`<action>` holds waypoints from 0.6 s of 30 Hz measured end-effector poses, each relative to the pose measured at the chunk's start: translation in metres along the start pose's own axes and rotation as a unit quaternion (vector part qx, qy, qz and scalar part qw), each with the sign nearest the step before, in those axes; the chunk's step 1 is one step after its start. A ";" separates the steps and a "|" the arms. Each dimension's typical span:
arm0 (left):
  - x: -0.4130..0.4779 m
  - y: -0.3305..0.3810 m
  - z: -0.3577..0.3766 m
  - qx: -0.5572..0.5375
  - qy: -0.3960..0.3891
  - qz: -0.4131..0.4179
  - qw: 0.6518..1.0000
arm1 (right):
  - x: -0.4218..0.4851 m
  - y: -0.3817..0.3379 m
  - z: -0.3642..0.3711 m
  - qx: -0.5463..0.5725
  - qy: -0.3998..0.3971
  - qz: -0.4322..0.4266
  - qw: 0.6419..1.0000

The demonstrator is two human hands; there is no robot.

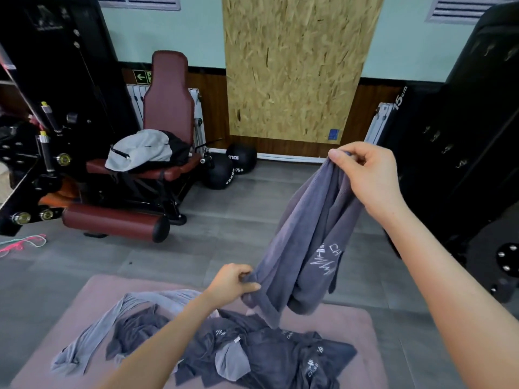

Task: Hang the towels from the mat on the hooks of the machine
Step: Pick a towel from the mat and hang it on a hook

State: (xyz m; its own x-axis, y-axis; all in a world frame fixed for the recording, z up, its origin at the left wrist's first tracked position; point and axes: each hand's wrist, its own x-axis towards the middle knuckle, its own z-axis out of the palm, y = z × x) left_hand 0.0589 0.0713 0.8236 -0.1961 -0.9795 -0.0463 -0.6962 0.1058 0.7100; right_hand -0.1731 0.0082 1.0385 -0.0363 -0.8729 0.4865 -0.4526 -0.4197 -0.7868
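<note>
A dark grey towel [303, 237] with white lettering hangs in the air above the pink mat [351, 327]. My right hand [368, 175] pinches its top corner, raised at the right. My left hand [233, 284] grips a lower edge of the same towel, just above the mat. Several more grey towels [252, 352] lie crumpled in a heap on the mat, with a lighter grey one [92, 335] stretched to the left. The black machine [463, 130] stands at the right, and small metal hooks [446, 148] show on its side panel.
A dark red padded seat machine [168, 108] with a grey bag [140, 150] on it stands at the left. Two black medicine balls [230, 167] lie by the wall. A chipboard panel [295, 66] covers the wall ahead. Grey floor runs between mat and wall.
</note>
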 end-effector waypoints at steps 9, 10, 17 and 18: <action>0.013 -0.027 -0.052 -0.032 0.008 -0.112 0.993 | 0.006 0.063 -0.018 -0.048 0.031 0.073 0.996; 0.013 -0.023 -0.056 -0.046 0.034 -0.126 0.990 | 0.006 0.072 -0.018 -0.064 0.028 0.083 0.994; 0.035 0.014 -0.070 -0.145 0.048 -0.202 0.968 | -0.021 0.131 0.007 -0.096 -0.011 0.187 0.978; 0.039 0.021 -0.069 -0.161 0.047 -0.210 0.963 | -0.025 0.132 0.011 -0.088 -0.011 0.194 0.977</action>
State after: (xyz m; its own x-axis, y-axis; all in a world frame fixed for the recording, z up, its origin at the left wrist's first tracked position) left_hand 0.0839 0.0234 0.8849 0.1289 -0.9373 -0.3239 -0.4477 -0.3465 0.8243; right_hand -0.2223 -0.0278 0.9181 -0.2172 -0.9637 0.1553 -0.5550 -0.0090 -0.8318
